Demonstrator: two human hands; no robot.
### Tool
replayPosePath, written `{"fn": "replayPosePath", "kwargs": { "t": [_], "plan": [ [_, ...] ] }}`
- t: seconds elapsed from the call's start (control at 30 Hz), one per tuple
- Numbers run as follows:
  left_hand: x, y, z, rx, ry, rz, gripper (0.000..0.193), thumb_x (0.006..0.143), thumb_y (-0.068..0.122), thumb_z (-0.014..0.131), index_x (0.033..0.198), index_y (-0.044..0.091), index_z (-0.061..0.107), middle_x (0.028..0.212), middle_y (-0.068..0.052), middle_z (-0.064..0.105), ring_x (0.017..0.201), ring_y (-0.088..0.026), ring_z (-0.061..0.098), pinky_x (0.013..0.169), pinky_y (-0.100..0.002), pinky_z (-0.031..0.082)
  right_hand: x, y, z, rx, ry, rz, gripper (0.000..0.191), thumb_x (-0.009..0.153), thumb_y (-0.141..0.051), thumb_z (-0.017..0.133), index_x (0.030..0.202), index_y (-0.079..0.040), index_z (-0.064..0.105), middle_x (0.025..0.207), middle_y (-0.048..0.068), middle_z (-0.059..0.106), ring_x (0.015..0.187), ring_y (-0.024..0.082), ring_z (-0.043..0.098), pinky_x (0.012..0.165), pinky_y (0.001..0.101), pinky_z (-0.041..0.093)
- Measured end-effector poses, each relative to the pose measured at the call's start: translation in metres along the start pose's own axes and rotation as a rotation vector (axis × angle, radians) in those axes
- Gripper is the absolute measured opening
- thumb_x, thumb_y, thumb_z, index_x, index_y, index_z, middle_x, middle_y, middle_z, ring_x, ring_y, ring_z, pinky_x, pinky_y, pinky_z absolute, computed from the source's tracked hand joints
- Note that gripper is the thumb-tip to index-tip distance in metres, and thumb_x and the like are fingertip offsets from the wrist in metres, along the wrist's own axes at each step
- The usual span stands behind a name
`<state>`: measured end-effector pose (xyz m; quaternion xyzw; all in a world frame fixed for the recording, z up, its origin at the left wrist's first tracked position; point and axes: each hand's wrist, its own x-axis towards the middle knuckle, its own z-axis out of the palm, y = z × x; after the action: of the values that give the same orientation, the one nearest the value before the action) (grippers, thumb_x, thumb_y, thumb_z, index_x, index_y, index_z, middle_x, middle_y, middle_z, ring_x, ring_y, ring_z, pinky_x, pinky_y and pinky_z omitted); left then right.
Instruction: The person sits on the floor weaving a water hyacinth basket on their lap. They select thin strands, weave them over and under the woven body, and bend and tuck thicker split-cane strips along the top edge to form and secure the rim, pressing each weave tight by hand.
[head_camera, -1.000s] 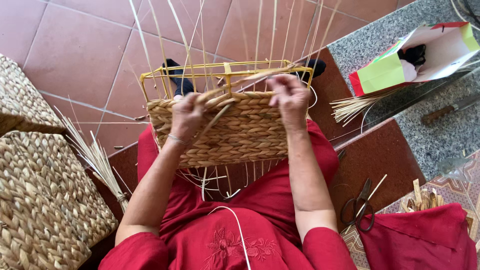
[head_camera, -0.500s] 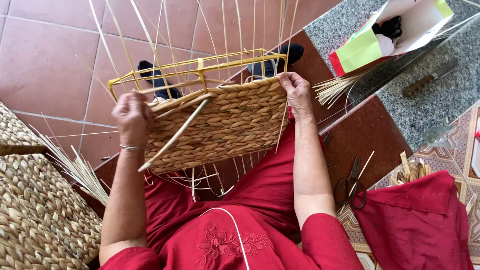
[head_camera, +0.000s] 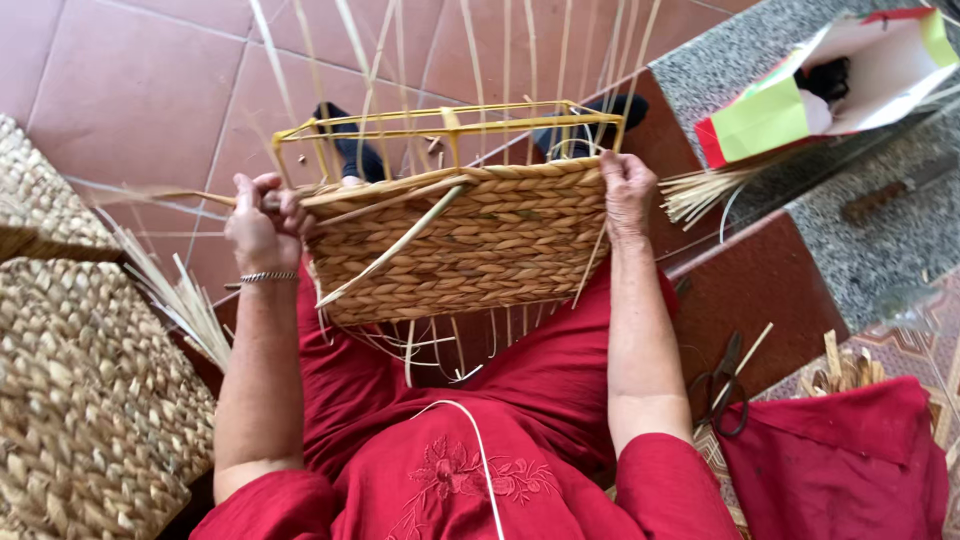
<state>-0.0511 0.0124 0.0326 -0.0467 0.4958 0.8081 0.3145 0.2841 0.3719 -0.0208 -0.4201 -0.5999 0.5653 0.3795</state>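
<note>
Basket: half-woven basket (head_camera: 470, 245) of flat tan fibre lies on the person's lap, on the red dress (head_camera: 440, 440), its woven wall facing the camera and its long axis running left to right between the two hands.
Frame: yellow wire frame (head_camera: 440, 125) stands bare above the woven rim, on the far side from the body; the weaving does not yet reach it.
Left hand: left hand (head_camera: 262, 222) is closed at the basket's left top corner, fingers curled round a weaving strand (head_camera: 395, 245) that runs from the rim slantwise down across the wall.
Right hand: right hand (head_camera: 628, 190) is flat against the right top corner, fingers bent over the rim, gripping the basket's edge and nothing else that I can make out.
Key relation: both hands sit at the same height on opposite ends of the rim; the loose strand's free length lies rightward and downward of the left hand, so that hand is the nearer one to it.
Stakes: pale upright stakes (head_camera: 530, 60) rise from the basket past the top of the view; loose ends hang below its lower edge.
Containers: open paper bag (head_camera: 830, 85) with red and green sides lies at the right on the grey stone floor (head_camera: 880, 240), something dark inside, too small to tell.
Nearby: finished woven baskets (head_camera: 90, 400) stand to the left; scissors (head_camera: 722, 385) lie to the right beside a red cloth (head_camera: 840, 465); bundle of cut fibre (head_camera: 700, 190) lies just right of the right hand.
</note>
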Motion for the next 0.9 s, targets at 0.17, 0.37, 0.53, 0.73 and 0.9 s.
{"fn": "replayPosePath", "kwargs": {
  "t": [0.17,0.37,0.53,0.73,0.9],
  "plan": [
    [-0.024,0.011,0.021,0.506,-0.114,0.294,0.037,0.105,0.037,0.053,0.116,0.004,0.064,0.092,-0.007,0.069,0.073,-0.016,0.066,0.067,-0.029,0.058,-0.011,-0.041,0.013,-0.5,0.087,-0.329,0.032,0.097,-0.019,0.08,0.118,0.0,0.065,0.096,0.004,0.072,0.084,0.016,0.064,0.097,0.0391,0.045],
    [-0.066,0.004,0.05,1.842,-0.073,1.39,0.03,0.077,0.044,0.077,0.091,0.02,0.065,0.092,-0.007,0.068,0.081,-0.024,0.069,0.077,-0.036,0.048,-0.056,-0.089,0.075,-0.678,-0.095,-0.819,0.041,0.085,0.011,0.07,0.123,-0.006,0.068,0.126,0.011,0.066,0.12,0.03,0.062,0.108,0.0434,0.05],
    [-0.066,0.02,0.043,1.515,-0.237,0.972,0.011,0.095,0.016,0.084,0.094,0.014,0.073,0.079,-0.002,0.069,0.07,-0.019,0.063,0.081,-0.037,0.047,-0.068,-0.097,0.123,-0.686,-0.577,-0.946,0.046,0.089,0.01,0.067,0.134,0.003,0.063,0.138,0.02,0.061,0.116,0.032,0.065,0.1,0.0402,0.057],
    [-0.062,0.023,0.061,0.595,-0.234,0.438,0.02,0.096,0.006,0.08,0.111,0.004,0.067,0.097,-0.009,0.072,0.087,-0.017,0.068,0.082,-0.032,0.055,-0.058,-0.083,0.136,-0.741,-0.652,-0.983,0.035,0.091,0.001,0.068,0.126,0.003,0.063,0.123,0.018,0.063,0.106,0.035,0.067,0.092,0.0436,0.057],
    [-0.036,0.04,0.078,-0.091,-0.376,0.12,0.034,0.091,0.009,0.052,0.124,0.005,0.057,0.104,-0.016,0.071,0.097,-0.023,0.07,0.092,-0.037,0.06,-0.046,-0.074,0.147,-0.646,-0.713,-0.802,0.005,0.106,-0.002,0.065,0.11,-0.001,0.064,0.106,0.015,0.068,0.1,0.028,0.069,0.09,0.0393,0.061]
  ]
}}
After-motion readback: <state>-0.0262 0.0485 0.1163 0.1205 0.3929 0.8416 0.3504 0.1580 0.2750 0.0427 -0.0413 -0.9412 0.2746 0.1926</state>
